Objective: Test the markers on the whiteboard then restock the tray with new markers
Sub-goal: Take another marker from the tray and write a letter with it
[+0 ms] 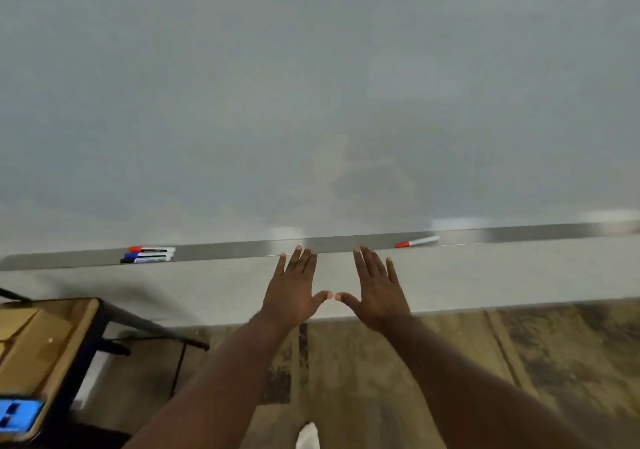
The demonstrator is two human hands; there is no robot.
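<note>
A large blank whiteboard [311, 102] fills the upper view. Along its lower edge runs a metal marker tray [242, 253]. On the tray's left part lie three markers side by side: a red-capped one [152, 249], a blue-capped one [147, 255] and a black-capped one [143, 260]. A single red-capped marker [417, 242] lies on the tray to the right. My left hand [294, 289] and my right hand [375, 292] are held out flat just below the tray's middle, fingers spread, thumbs nearly touching. Both hands hold nothing.
A wooden table [45, 351] with dark metal legs stands at the lower left, with a blue-lit phone [17, 414] on its near corner. Below the tray is a plain wall band [485, 275], then wood-pattern floor [381, 379]. A white object [308, 436] shows at the bottom edge.
</note>
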